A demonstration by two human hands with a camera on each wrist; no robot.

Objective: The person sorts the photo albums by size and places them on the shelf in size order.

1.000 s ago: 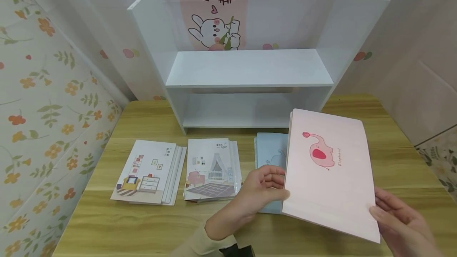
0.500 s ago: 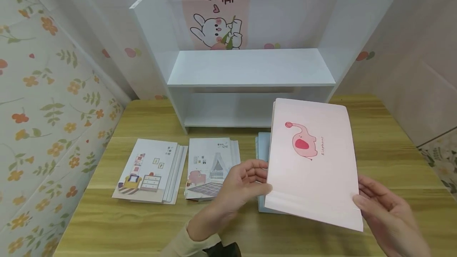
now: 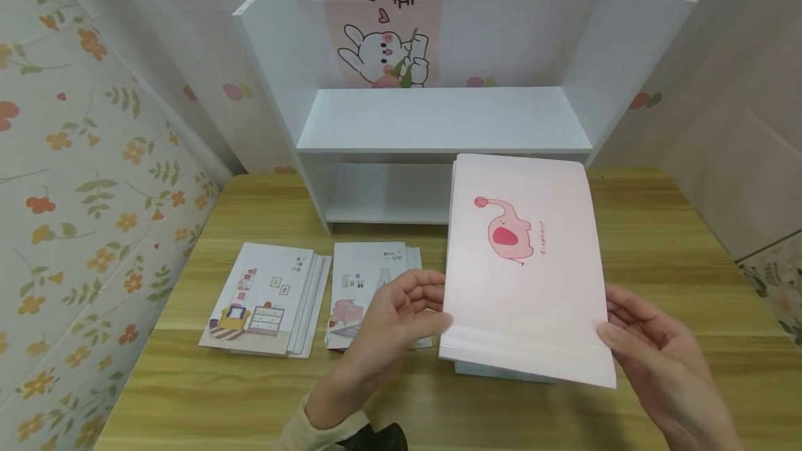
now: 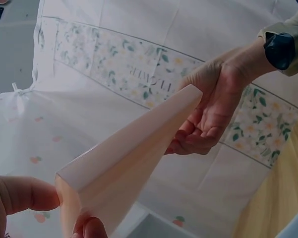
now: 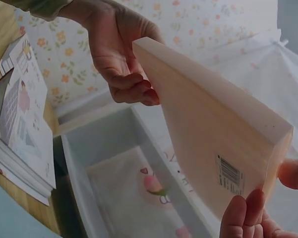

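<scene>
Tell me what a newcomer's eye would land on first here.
Probably the pink elephant book, held up between the left grip and right grip, right of centre in the head view. Next might come the white shelf unit behind it, with a cartoon rabbit on the backdrop beyond. Two stacks of illustrated books lie left on the wooden table.

A white shelf [image 3: 445, 117] with two levels stands on the wood-patterned surface [image 3: 194, 395]. In front, toward the left, one pile of books [image 3: 260, 301] and a second pile [image 3: 358, 280] lie close together; the first shows a drawn armchair and drawers. Behind hangs a pale cloth [image 3: 501, 19] with a printed rabbit [image 3: 383, 54]; at left, a flowered cloth [image 3: 106, 228].
</scene>
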